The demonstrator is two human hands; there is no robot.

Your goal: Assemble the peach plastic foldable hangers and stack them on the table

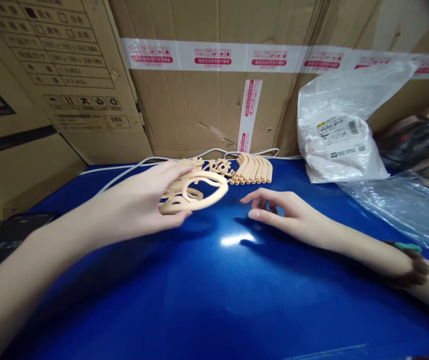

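My left hand [154, 200] grips a cream-coloured, curved, open-framed plastic piece [214, 197], raised over the blue tabletop. Fingers lie along its top and the thumb is underneath. Behind it, more cream parts with rounded openings [184, 192] are partly hidden. My right hand [274, 210] hovers to the right with its index finger and thumb apart and nothing between them; the other fingers curl in. Further back lies a row of cream curved strips [254, 169], side by side. Small curly cream pieces [218, 166] sit just left of that row.
Cardboard boxes [195, 107] stand along the back and left of the blue table [214, 300]. A white cable [139, 162] runs behind the parts. At the right are a labelled plastic bag [340, 135] and a clear plastic sheet [405, 210]. A dark device [7, 240] sits at left.
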